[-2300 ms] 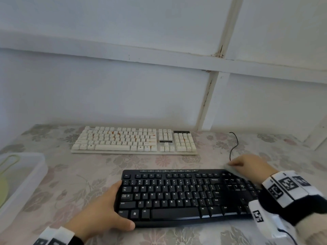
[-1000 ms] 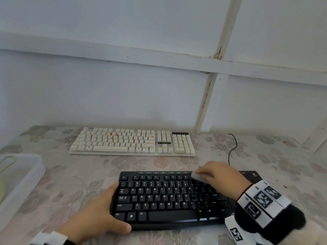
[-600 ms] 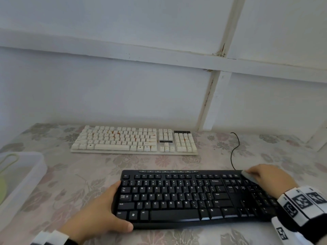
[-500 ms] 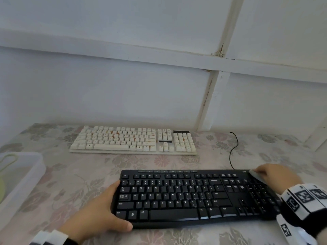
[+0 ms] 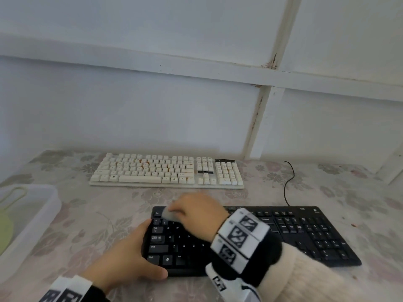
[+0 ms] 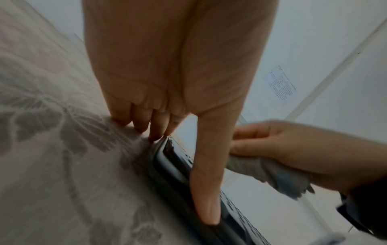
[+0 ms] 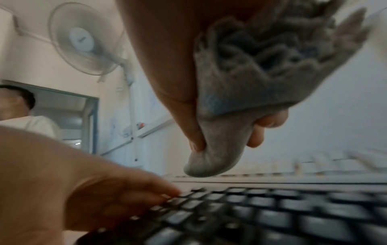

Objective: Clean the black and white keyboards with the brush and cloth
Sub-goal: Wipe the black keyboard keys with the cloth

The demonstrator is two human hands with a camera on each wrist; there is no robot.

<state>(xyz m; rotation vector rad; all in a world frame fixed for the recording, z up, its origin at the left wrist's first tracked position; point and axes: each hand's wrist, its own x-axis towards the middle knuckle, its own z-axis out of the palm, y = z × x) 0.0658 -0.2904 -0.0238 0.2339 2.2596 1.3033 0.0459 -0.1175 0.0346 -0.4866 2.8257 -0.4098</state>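
The black keyboard (image 5: 305,232) lies near me on the flowered tablecloth. The white keyboard (image 5: 165,171) lies behind it, near the wall. My right hand (image 5: 196,212) pinches a bunched grey cloth (image 5: 170,213) and holds it at the black keyboard's top-left corner. In the right wrist view the cloth (image 7: 220,149) hangs from thumb and fingers just above the blurred keys (image 7: 272,215). My left hand (image 5: 139,253) grips the keyboard's front-left corner. Its thumb (image 6: 207,182) lies along the front edge and its fingers press down beside the left side.
A translucent plastic bin (image 5: 43,214) sits at the table's left edge with a pale green looped-handle object (image 5: 6,225) inside. A black cable (image 5: 289,184) runs from the black keyboard toward the wall. Another person (image 7: 21,116) and a wall fan (image 7: 83,38) show in the right wrist view.
My right hand has swept the cloth from the black keyboard's right end across to its top-left corner. The left hand has kept its hold on the front-left corner.
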